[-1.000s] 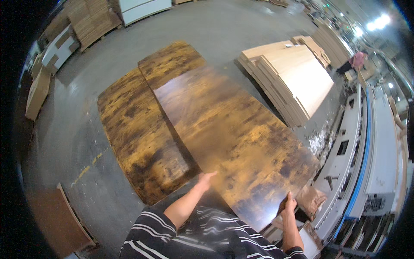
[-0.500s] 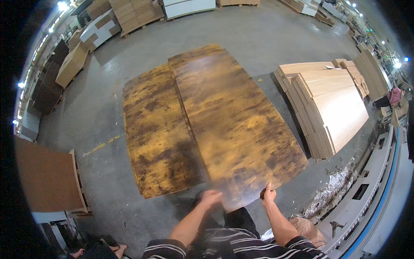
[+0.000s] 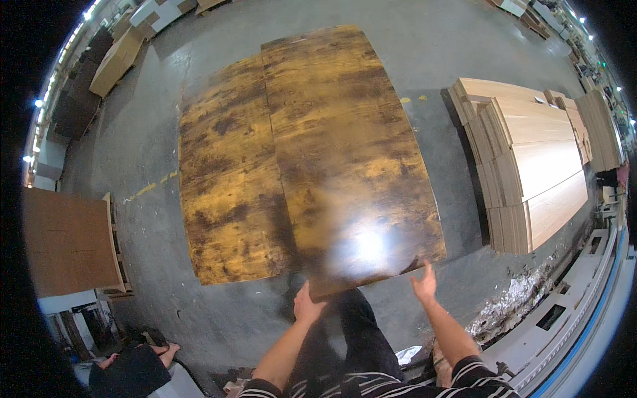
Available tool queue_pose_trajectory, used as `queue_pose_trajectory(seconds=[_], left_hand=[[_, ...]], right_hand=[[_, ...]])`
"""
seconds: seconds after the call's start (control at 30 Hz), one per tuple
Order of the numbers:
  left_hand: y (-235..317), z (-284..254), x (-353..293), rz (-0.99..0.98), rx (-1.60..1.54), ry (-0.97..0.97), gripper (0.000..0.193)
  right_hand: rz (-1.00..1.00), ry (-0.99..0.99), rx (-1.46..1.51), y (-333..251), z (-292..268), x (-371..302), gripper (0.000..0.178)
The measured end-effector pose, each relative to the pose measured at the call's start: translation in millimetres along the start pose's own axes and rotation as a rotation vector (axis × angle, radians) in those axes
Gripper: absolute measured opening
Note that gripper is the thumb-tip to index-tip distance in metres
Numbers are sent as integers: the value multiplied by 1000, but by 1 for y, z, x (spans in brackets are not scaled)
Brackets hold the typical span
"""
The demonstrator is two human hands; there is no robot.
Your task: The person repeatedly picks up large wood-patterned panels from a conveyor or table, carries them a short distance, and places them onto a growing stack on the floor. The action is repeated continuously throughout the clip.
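Observation:
A large wood-look panel, mottled yellow-brown and dark brown, lies in front of me with its near edge toward my body. It overlaps or adjoins a similar panel on its left; a bright light reflects off its near part. My left hand is closed at the near left corner, its fingers partly hidden by the board. By the near right corner, my right hand is at the edge with thumb and finger apart. What lies beneath the panels is hidden.
To the right stands a stack of pale wood boards, beside a long grey machine rail. A brown board stack sits on a pallet at left. Another person is at the lower left. Crumpled silvery wrap lies along the rail.
The right-hand panel has swung, its near end shifting left to line up more closely with the other panel. My left hand has moved to its corner; the right hand has loosened its grip.

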State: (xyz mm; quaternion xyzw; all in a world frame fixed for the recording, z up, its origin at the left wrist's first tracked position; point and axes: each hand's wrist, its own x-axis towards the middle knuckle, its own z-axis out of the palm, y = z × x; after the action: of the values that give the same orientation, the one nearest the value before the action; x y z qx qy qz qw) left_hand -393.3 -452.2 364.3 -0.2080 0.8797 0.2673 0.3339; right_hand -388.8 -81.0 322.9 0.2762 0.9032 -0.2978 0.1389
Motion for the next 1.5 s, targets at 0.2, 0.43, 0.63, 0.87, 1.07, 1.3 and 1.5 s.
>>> queue_pose_trajectory(seconds=[0.2, 0.43, 0.63, 0.87, 1.07, 1.3, 1.5], left_hand=[[-4, 24, 34, 45, 445, 25, 101], [-46, 50, 62, 222, 434, 199, 93], [-37, 46, 71, 290, 459, 310, 86], [-11, 30, 88, 287, 397, 338, 89], [-1, 19, 108, 194, 369, 207, 84], [-5, 15, 114, 317, 416, 263, 83], [-11, 16, 120, 390, 417, 288, 81]], right_hand=[[-167, -176, -699, 28, -37, 63, 102], [-364, -89, -750, 54, -26, 99, 78], [-401, -98, -859, 48, -35, 116, 76], [-379, -65, -715, 28, -29, 147, 75], [-346, -67, -635, 12, -29, 162, 79], [-375, -84, -584, 16, -31, 172, 91], [-337, -121, -597, 17, -32, 177, 96]])
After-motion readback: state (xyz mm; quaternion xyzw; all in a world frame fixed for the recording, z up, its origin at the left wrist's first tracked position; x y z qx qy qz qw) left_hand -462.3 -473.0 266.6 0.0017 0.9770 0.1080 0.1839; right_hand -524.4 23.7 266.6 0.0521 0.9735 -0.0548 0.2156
